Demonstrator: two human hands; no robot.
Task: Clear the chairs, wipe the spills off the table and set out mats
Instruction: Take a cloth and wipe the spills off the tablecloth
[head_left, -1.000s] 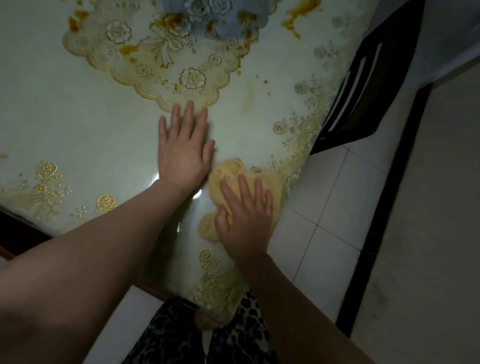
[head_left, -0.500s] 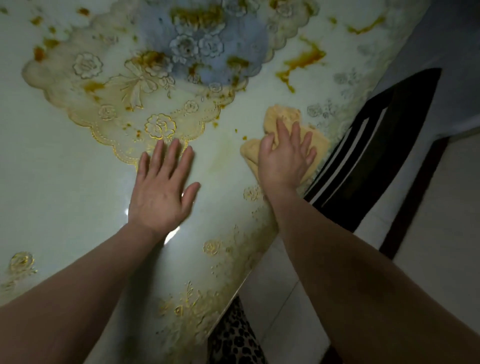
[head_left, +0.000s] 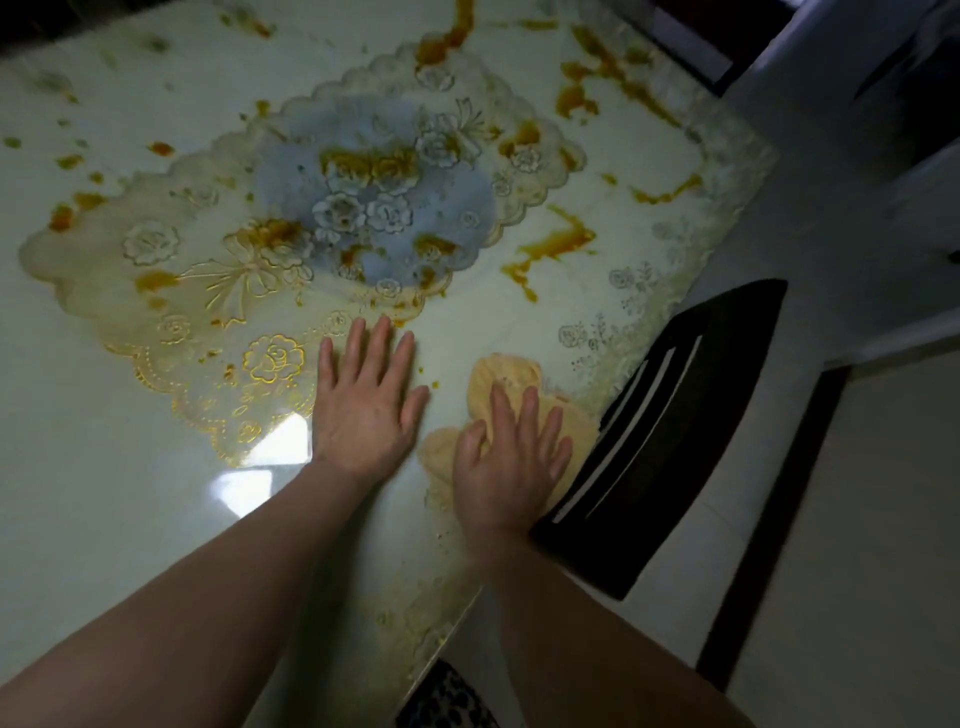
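A: The yellow cloth (head_left: 498, 395) is lying under her right hand (head_left: 511, 462), fingers flat and pressing, right at the table (head_left: 104, 499) edge beside the dark chair (head_left: 675, 431).

B: Her left hand (head_left: 366, 402) is resting spread alongside. Orange spills (head_left: 550, 249) are waiting beyond her fingertips; that loaded cloth risks smearing them wider.

Both forearms reach forward from the lower edge of the view, bare to the wrist. The left hand (head_left: 366, 400) lies palm down with fingers straight and slightly spread, thumb angled out to the right. The right hand (head_left: 511, 460) is also palm down just beside it, fingers straight and fanned, pointing forward, thumb bent inward.
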